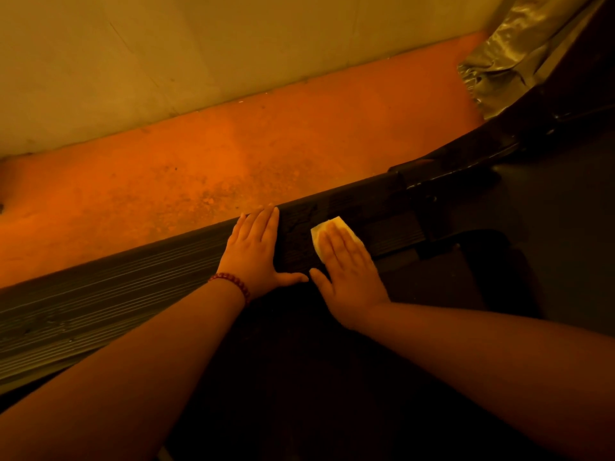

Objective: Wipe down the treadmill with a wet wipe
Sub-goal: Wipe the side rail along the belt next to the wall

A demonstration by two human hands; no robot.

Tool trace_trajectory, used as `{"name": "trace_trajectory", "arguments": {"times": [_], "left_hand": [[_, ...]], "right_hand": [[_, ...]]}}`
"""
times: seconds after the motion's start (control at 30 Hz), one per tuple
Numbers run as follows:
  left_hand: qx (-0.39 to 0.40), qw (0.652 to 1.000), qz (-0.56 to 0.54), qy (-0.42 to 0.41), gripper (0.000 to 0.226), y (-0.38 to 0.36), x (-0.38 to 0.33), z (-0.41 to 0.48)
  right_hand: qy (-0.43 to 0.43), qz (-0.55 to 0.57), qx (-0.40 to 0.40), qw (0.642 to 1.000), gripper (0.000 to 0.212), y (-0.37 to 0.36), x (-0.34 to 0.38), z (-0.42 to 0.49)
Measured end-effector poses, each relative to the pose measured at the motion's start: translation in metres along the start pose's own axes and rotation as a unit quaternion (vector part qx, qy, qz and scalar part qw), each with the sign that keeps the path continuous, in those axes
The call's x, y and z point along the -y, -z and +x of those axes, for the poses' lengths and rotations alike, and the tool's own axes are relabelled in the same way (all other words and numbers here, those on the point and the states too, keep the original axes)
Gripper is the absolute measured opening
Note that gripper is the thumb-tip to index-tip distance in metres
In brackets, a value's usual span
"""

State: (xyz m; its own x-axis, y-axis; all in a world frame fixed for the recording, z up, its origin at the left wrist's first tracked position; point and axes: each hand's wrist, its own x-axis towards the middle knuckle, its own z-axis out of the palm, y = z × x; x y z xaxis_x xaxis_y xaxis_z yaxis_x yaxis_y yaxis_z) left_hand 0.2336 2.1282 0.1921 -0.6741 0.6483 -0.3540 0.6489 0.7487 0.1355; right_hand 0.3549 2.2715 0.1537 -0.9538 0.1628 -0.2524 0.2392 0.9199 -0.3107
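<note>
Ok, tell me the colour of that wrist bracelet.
The bracelet is dark red beads, seen in head view.

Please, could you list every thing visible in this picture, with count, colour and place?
treadmill side rail: one, dark, ribbed, lower left to centre right
wet wipe: one, pale, on the rail
floor: one, orange, beyond the rail
wall: one, pale, top
crinkled sheet: one, silvery, top right corner
bracelet: one, red-brown beads, left wrist
left hand: one, flat on the rail, left of the wipe
right hand: one, flat, pressing on the wipe
</note>
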Motion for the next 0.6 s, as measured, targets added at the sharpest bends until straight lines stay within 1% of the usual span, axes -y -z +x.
{"name": "trace_trajectory", "arguments": {"times": [0.03, 0.07, 0.13, 0.17, 0.2, 0.23, 0.3, 0.33, 0.37, 0.4, 0.47, 0.53, 0.57, 0.6], "left_hand": [[0.000, 1.000, -0.001, -0.001, 0.127, 0.000, 0.000, 0.000], [0.002, 1.000, -0.002, -0.001, 0.127, 0.000, 0.000, 0.000], [0.009, 1.000, -0.003, 0.000, 0.128, 0.000, 0.000, 0.001], [0.009, 1.000, -0.004, 0.000, 0.128, 0.000, 0.000, 0.001], [0.006, 1.000, -0.005, 0.000, 0.128, 0.000, 0.000, 0.001], [0.004, 1.000, -0.006, -0.001, 0.128, 0.000, 0.000, 0.001], [0.002, 1.000, -0.005, -0.005, 0.127, 0.000, 0.001, 0.001], [0.004, 1.000, -0.005, -0.006, 0.127, 0.000, 0.001, 0.001], [0.005, 1.000, -0.006, -0.007, 0.127, 0.001, 0.001, 0.000], [0.004, 1.000, -0.008, -0.006, 0.127, 0.001, 0.001, 0.000], [0.005, 1.000, -0.013, -0.007, 0.127, 0.002, 0.002, 0.000], [0.003, 1.000, -0.017, -0.006, 0.127, 0.003, 0.002, 0.000], [0.001, 1.000, -0.015, -0.007, 0.127, 0.003, 0.003, 0.000], [-0.001, 1.000, -0.015, -0.009, 0.127, 0.004, 0.003, 0.000]], "right_hand": [[-0.021, 0.002, -0.033, 0.999, 0.080, 0.003, -0.005, 0.003], [-0.054, -0.001, -0.048, 0.997, 0.080, 0.008, -0.011, 0.005], [-0.116, 0.002, -0.036, 0.993, 0.086, 0.008, -0.021, 0.009], [-0.127, 0.002, -0.030, 0.991, 0.088, 0.008, -0.021, 0.010], [-0.114, 0.003, -0.031, 0.993, 0.088, 0.009, -0.016, 0.008], [-0.076, 0.009, -0.032, 0.997, 0.086, 0.010, -0.009, 0.004], [0.033, 0.007, 0.000, 0.999, 0.082, 0.005, -0.001, -0.005], [0.066, -0.004, 0.027, 0.997, 0.081, 0.004, -0.002, -0.007], [0.076, -0.012, 0.031, 0.997, 0.079, 0.003, -0.006, -0.005], [0.059, -0.009, 0.014, 0.998, 0.078, 0.005, -0.011, 0.001], [-0.033, -0.002, -0.049, 0.998, 0.080, 0.012, -0.021, 0.011], [-0.126, -0.001, -0.032, 0.991, 0.083, 0.016, -0.026, 0.017], [-0.149, 0.004, -0.021, 0.989, 0.082, 0.016, -0.025, 0.018], [-0.149, 0.006, -0.015, 0.989, 0.081, 0.016, -0.020, 0.018]]}}
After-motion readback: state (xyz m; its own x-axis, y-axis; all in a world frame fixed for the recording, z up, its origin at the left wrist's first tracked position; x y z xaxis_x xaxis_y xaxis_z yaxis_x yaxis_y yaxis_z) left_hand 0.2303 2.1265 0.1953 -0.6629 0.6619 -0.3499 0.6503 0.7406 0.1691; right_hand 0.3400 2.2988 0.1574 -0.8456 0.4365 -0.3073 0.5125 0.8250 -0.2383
